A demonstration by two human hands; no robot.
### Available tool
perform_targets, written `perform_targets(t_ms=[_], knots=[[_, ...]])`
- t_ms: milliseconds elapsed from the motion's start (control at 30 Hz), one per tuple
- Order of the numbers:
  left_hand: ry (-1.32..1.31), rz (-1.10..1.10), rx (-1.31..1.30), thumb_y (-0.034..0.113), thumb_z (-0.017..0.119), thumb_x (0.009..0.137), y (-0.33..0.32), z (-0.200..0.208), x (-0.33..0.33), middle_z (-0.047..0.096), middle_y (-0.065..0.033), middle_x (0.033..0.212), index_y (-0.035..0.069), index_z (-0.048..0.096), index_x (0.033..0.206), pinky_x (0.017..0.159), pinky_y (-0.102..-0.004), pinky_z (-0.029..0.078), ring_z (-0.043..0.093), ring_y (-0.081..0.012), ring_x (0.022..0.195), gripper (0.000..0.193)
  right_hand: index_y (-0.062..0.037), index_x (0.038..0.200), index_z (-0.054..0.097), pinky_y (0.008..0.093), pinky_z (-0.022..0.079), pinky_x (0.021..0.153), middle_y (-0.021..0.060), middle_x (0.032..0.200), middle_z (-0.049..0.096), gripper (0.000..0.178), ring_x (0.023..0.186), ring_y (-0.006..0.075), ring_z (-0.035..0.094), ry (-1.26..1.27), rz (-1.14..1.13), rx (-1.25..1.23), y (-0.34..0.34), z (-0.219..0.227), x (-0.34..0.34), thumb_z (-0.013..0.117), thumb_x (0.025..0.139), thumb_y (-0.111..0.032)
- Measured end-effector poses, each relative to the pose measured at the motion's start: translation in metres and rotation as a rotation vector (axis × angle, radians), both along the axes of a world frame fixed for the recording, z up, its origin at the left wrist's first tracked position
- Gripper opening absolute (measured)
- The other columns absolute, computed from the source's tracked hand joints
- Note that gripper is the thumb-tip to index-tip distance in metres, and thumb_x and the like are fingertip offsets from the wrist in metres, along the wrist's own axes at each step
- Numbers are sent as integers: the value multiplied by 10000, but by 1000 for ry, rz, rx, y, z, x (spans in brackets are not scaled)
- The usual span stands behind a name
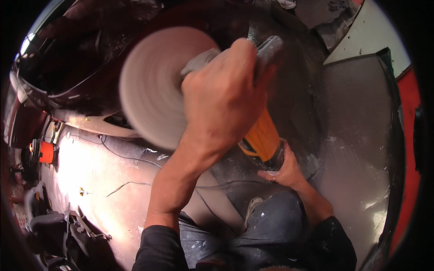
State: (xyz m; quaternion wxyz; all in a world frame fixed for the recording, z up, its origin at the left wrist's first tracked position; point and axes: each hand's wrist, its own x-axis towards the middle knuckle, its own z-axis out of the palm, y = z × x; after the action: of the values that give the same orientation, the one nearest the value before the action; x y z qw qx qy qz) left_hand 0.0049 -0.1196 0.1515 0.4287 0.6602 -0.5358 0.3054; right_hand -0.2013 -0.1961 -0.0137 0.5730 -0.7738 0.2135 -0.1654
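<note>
A power polisher [263, 135] with a yellow-orange body slants across the middle of the view. My left hand [221, 90] is closed around its front end, close behind a large, pale round pad [156, 86]. Blurred circular streaks on the pad suggest it is spinning. Lower and to the right, my right hand [289, 169] wraps around the dark rear end of the body. The pad is in front of a dark, glossy vehicle-like panel [95, 49]; whether they touch I cannot tell. My left hand hides part of the tool's head.
A thin dark cord [226, 184] trails across the pale, dusty floor [122, 198]. An orange and black device [46, 151] stands at the left. Black gear [58, 235] is piled at the lower left. A greyish panel [361, 122] and a red strip [409, 135] border the right.
</note>
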Motion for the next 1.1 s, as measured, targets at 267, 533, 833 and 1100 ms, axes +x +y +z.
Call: perform_targets(t_ms=[267,533,833,1100], knots=[[265,-27,298,88,812,763,13,41,-8,538,-74,653,74,522,805,498,-362,446,571,-269,548,294,-14,1454,351,410,464,1048,213,1254,624,1026,1202,319,619,237,56,212,44,53,-33,929,633,-227],[341,-43,767,192,809,807,-105,62,17,685,-165,751,43,625,909,605,-406,524,693,-361,719,258,27,1351,411,387,470,993,184,1223,604,858,1133,267,600,184,-134,477,43,103,-17,894,690,-232],[335,25,1091,249,793,825,-91,80,9,697,-171,769,53,619,893,636,-449,540,696,-384,757,270,43,1314,443,371,468,1001,179,1205,616,900,1148,258,597,146,-192,726,102,145,-22,939,637,-281],[202,-144,1303,152,670,868,-27,81,16,690,-162,763,59,526,860,614,-485,546,693,-394,718,172,-17,1426,389,368,468,1012,91,1278,587,921,1162,215,586,68,-284,1144,222,157,12,913,687,-181]])
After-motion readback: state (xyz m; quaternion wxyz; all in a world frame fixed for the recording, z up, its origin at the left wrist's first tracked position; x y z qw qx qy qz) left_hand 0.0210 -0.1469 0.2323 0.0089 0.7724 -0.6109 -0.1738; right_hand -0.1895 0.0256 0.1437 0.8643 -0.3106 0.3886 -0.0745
